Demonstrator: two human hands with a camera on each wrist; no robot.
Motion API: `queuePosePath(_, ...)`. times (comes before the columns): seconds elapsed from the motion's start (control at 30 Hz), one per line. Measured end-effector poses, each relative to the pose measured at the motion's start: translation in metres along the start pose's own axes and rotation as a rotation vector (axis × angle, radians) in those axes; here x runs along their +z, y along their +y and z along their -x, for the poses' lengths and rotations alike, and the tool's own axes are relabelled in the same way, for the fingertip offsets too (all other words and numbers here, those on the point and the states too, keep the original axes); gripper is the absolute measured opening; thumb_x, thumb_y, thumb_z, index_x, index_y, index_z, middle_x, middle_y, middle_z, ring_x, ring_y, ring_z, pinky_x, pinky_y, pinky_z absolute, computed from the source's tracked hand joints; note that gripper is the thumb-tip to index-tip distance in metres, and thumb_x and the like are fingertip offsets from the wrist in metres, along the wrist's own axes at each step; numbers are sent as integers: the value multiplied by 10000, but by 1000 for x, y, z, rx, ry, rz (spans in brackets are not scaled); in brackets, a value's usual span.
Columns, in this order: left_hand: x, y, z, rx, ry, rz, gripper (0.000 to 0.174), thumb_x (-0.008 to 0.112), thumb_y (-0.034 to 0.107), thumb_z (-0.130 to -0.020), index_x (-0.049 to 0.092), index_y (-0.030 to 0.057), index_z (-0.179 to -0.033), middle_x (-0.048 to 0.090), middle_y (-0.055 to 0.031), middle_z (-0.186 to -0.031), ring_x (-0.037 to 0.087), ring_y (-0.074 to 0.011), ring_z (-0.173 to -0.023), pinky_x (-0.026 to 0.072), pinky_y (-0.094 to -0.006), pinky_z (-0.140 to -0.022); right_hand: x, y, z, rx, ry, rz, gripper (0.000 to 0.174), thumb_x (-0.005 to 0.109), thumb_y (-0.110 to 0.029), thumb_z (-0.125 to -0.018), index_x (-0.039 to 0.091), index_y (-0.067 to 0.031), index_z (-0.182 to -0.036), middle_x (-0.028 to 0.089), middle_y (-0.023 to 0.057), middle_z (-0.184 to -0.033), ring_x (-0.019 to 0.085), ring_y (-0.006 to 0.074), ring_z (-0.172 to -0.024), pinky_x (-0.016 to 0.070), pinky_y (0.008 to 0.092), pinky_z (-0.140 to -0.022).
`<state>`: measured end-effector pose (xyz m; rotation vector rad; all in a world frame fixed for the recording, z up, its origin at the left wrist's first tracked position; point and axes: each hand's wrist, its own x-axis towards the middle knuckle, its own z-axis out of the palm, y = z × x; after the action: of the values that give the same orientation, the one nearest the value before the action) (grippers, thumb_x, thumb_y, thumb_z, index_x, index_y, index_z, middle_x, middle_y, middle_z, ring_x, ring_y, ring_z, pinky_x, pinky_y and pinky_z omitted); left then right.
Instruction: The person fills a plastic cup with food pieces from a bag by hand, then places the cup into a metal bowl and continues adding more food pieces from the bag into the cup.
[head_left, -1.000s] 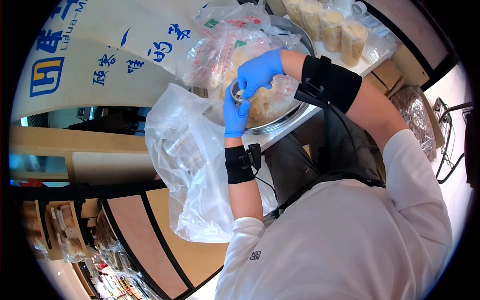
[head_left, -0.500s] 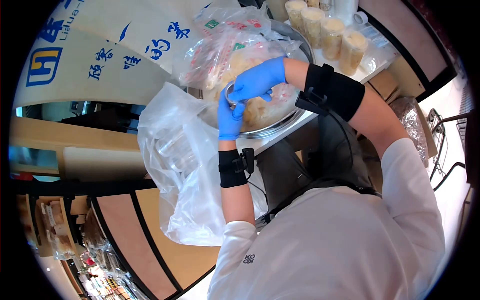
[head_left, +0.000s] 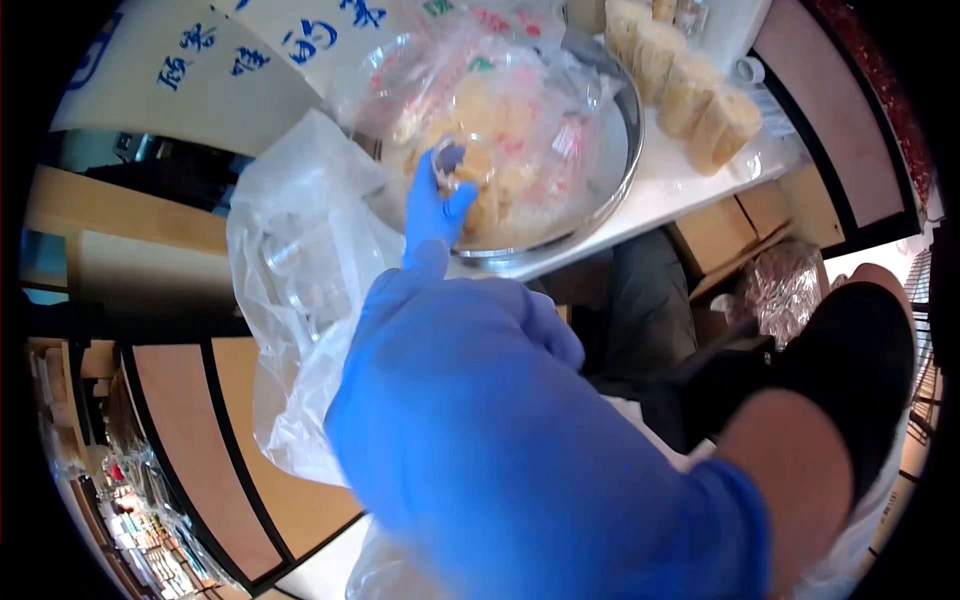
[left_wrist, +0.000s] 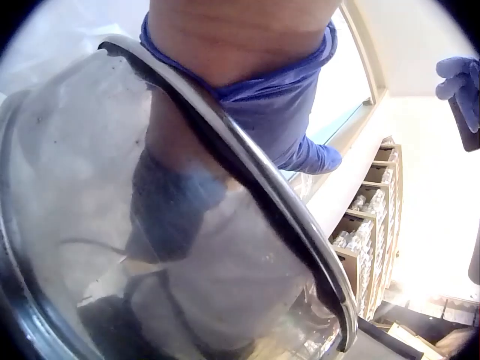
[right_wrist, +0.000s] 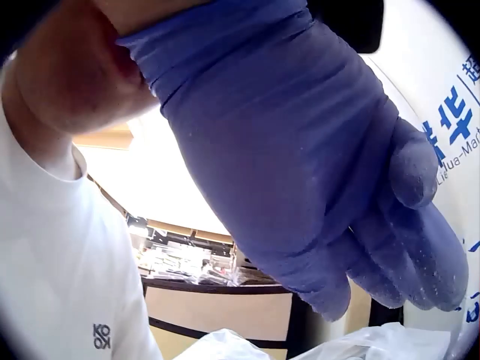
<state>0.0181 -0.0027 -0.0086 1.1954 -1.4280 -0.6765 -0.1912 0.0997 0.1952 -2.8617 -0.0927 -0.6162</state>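
My left hand (head_left: pixel 432 215), in a blue glove, grips a clear plastic cup (head_left: pixel 456 162) over a wide metal basin (head_left: pixel 632 150). Shredded pale yellow food (head_left: pixel 490 215) lies in that basin, partly under clear plastic bags with red and green print (head_left: pixel 500 110). In the left wrist view the basin's rim covers most of the hand. My gloved right hand (head_left: pixel 480 400) is raised close to the head camera and blurred. The right wrist view shows its fingers (right_wrist: pixel 427 255) loosely bent, with pale specks on them and nothing held.
Several clear tubs of pale food (head_left: pixel 690 95) stand on the white table (head_left: pixel 650 215) to the right of the basin. At the left hangs a translucent plastic bag (head_left: pixel 300 220) with clear cups inside. Cardboard boxes (head_left: pixel 715 235) sit under the table.
My right hand has left the cup and come back from the basin, up towards the head camera. The left hand keeps hold of the cup over the basin. The head view has shifted.
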Motion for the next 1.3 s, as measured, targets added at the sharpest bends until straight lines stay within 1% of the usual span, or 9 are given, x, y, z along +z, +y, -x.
queuePosePath(0.2,11,-1,-6,-4,-1,143,646,711,252,-787,440,36,-1331,560,-117,-1231,525,-209,-1158,407,-330,-987,3,-11,4,-8,0,-42,188,598,-241,-782,683,-83,-840,630,89,-752,628,228,-676,498,373,-606)
queuePosePath(0.4,-2,-3,-2,-7,7,-81,683,708,346,-790,439,36,-1336,572,-120,-1216,539,-212,-1130,413,-335,-976,2,-13,-1,21,1,-48,171,600,-222,-771,673,-75,-819,616,82,-727,617,231,-655,487,368,-589)
queuePosePath(0.43,3,-1,-2,53,7,-18,714,616,516,-853,447,1,-1317,572,-111,-1225,540,-186,-1118,416,-326,-966,0,-10,4,24,-6,-46,168,601,-219,-770,672,-74,-815,614,81,-723,615,231,-652,486,368,-586)
queuePosePath(0.6,3,-5,-3,31,23,21,616,702,191,-790,447,28,-1327,563,-131,-1241,537,-220,-1164,416,-343,-983,-15,3,18,148,-83,-35,154,603,-204,-761,664,-68,-797,603,76,-702,606,234,-635,477,363,-572)
queuePosePath(0.73,4,7,-1,2,55,-130,642,758,243,-753,480,31,-1292,587,-110,-1181,560,-227,-1119,430,-346,-951,-25,5,16,192,-91,-21,142,604,-192,-754,658,-64,-783,594,72,-686,599,236,-621,470,360,-561)
queuePosePath(1.0,2,5,-2,19,25,-57,638,702,281,-788,450,19,-1312,562,-131,-1227,541,-219,-1137,420,-348,-992,-10,-12,10,83,-59,-51,121,607,-168,-739,645,-54,-754,577,64,-653,584,240,-594,455,354,-538)
queuePosePath(1.17,11,-9,-3,8,65,57,529,662,146,-811,469,20,-1287,573,-110,-1210,550,-213,-1101,437,-347,-963,-10,-18,14,119,-67,-58,109,609,-153,-730,638,-48,-736,566,59,-632,574,242,-577,446,349,-524)
queuePosePath(1.23,3,0,-2,50,99,-295,544,717,192,-786,491,21,-1250,606,-104,-1119,571,-206,-1025,450,-327,-903,-15,-22,12,170,-67,-56,104,610,-147,-727,635,-46,-729,561,57,-624,571,243,-570,443,348,-519)
queuePosePath(1.3,1,-7,-4,34,123,-124,630,773,223,-719,490,24,-1246,626,-107,-1049,582,-207,-1000,450,-319,-894,-23,-21,6,212,-81,-41,100,611,-141,-723,632,-43,-722,557,55,-616,567,244,-563,439,346,-513)
